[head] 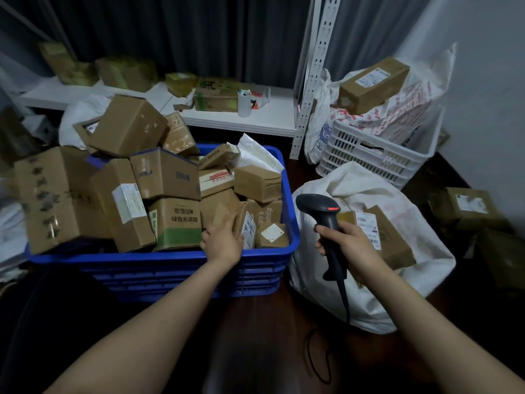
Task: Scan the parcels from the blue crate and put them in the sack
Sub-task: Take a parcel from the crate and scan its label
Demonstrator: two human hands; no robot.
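We look down over two bare forearms at a blue slatted plastic crate (170, 255) on a dark wooden floor (270, 322). The crate is heaped with brown cardboard parcels, some bearing white shipping labels, plus a white plastic mailer bag (255, 155) near its far right corner.

Our left hand (223, 241) reaches over the crate's near rim at the right end. Its fingers curl round a small brown cardboard parcel with a white label on its side (227, 213), which lies tilted among the others inside the crate.

Our right hand (345, 240) is clenched round the handle of a black handheld barcode scanner (326, 214). The scanner stands upright with its head towards the crate, a red strip showing on top. Its black cable (345, 302) hangs down towards the floor.

Just beside the crate, on the right, slumps a white cloth sack (341, 294) with its mouth open. A long brown cardboard box with white barcode labels (389, 240) lies in the opening, partly behind the right hand.

Beyond the sack stands a white lattice plastic crate (369, 155) holding white bags printed in red, with a long brown labelled box (372, 83) resting on top. A low white shelf (255, 115) behind the blue crate carries more boxes and a white cup (244, 103). Dark curtains (170, 32) hang at the back.
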